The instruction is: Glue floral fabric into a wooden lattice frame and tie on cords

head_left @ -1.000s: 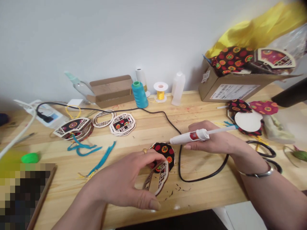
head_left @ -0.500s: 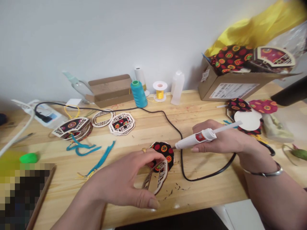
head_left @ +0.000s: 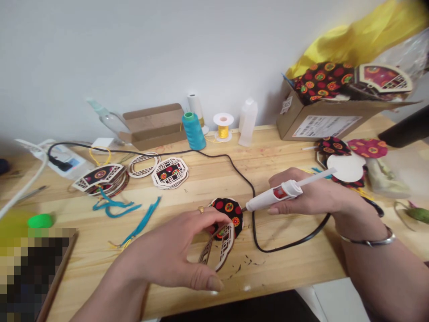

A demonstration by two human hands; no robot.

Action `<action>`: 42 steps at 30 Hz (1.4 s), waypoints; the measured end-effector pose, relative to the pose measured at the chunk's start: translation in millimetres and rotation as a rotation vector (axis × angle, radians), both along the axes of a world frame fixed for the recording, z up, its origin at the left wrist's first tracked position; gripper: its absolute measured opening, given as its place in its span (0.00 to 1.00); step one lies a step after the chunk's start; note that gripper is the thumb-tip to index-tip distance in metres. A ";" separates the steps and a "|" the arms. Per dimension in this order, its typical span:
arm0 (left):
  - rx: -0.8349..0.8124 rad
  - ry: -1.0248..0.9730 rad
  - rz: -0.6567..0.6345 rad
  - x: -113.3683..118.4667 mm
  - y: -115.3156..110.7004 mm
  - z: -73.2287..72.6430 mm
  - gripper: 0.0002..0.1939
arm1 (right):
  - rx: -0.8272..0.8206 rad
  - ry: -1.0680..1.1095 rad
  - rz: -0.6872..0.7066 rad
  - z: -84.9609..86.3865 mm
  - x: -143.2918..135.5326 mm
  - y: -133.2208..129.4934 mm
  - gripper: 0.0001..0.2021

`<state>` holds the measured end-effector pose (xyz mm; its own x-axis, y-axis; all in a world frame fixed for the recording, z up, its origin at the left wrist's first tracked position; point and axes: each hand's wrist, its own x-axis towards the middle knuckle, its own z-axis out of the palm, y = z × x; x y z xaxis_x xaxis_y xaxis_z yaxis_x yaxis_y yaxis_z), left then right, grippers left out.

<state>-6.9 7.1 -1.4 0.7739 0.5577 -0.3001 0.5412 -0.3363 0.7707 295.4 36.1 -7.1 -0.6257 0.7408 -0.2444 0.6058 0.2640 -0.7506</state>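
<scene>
1. Left hand (head_left: 174,257), lower middle of the frame, pinched a wooden lattice piece (head_left: 219,248) backed with dotted black fabric (head_left: 229,210), on the wooden table (head_left: 201,188).
2. Right hand (head_left: 311,197), center right, was wrapped around a white hot-tip tool (head_left: 275,196), its tip just touching the fabric's right edge.
3. The tool's black cord (head_left: 288,243) looped just below it.

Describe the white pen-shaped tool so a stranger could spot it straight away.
Start at the wooden table, then find the right hand near its front edge. That hand grips the white tool, its tip meeting the black patterned fabric. Its red window and trailing black cord set it apart.
</scene>
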 end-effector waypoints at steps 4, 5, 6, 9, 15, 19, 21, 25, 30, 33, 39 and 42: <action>-0.008 -0.032 0.023 -2.4 0.4 0.5 0.37 | -0.008 -0.007 -0.012 2.3 3.5 -0.4 0.18; -0.010 -0.041 0.036 -3.3 0.8 0.4 0.38 | -0.015 0.005 -0.012 3.1 4.0 -0.7 0.18; -0.013 -0.050 0.052 -4.3 1.2 0.2 0.38 | -0.026 0.020 -0.009 3.9 4.0 -1.1 0.18; -0.014 -0.093 0.084 -6.6 3.0 -0.9 0.38 | -0.059 0.066 0.038 5.1 1.8 -2.2 0.19; -0.035 -0.134 0.108 -8.7 5.2 0.2 0.37 | -0.079 0.082 0.115 2.6 -3.1 -3.4 0.17; -0.034 -0.110 0.114 -9.3 4.7 2.4 0.36 | -0.079 0.086 0.132 3.2 -7.4 -4.4 0.16; -0.036 -0.103 0.086 -9.3 4.5 2.2 0.36 | -0.094 0.073 0.134 4.3 -10.1 -4.9 0.15; -0.041 -0.066 0.041 -8.7 4.7 1.0 0.35 | -0.094 0.056 0.135 3.9 -11.3 -4.4 0.16; -0.054 -0.099 0.053 -7.4 4.8 2.6 0.33 | -0.084 0.060 0.107 0.4 -5.8 -2.8 0.17; -0.082 -0.109 0.082 -8.7 4.5 2.5 0.35 | -0.092 0.049 0.078 -1.0 -3.4 -2.7 0.18; -0.168 -0.160 0.145 -10.3 4.4 1.6 0.36 | -0.070 0.049 0.040 -2.2 1.6 -1.6 0.18; -0.189 -0.197 0.146 -8.9 4.7 2.4 0.35 | -0.037 0.079 0.026 -1.0 3.9 -0.7 0.17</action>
<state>-15.8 11.8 1.0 0.7432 0.6158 -0.2615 0.4077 -0.1069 0.9069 299.3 35.4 -8.0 -0.6630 0.7155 -0.2203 0.5376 0.2502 -0.8052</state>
